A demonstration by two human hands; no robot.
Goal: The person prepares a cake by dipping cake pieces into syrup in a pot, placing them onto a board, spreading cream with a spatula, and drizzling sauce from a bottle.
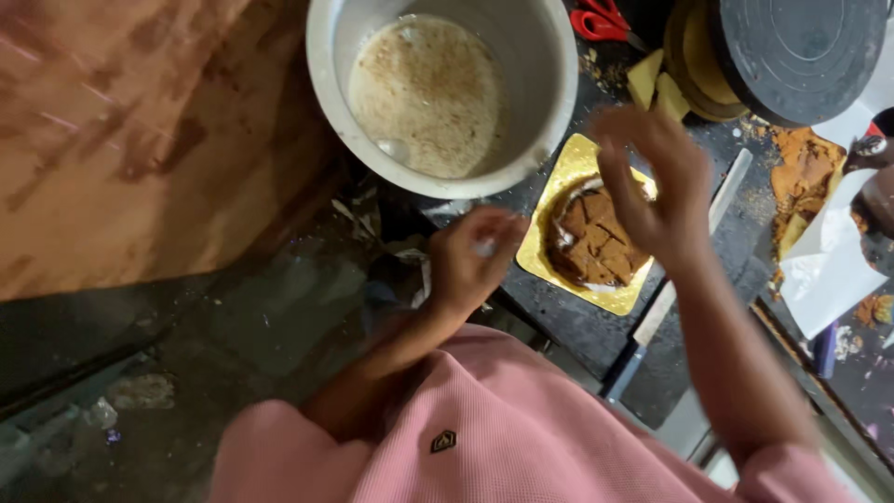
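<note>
The left hand (pixel 470 261), fingers curled around something small and white, sits just left of the round brown cake (pixel 593 237) on its square gold board (pixel 559 177). The right hand (pixel 656 186) hovers above the cake, fingers loosely spread, holding nothing visible.

We see a round brown cake (pixel 596 244), its top scored into pieces with white cream at the edge, sitting flat on a square gold board (pixel 545 244) on the dark counter (pixel 577 326).
</note>
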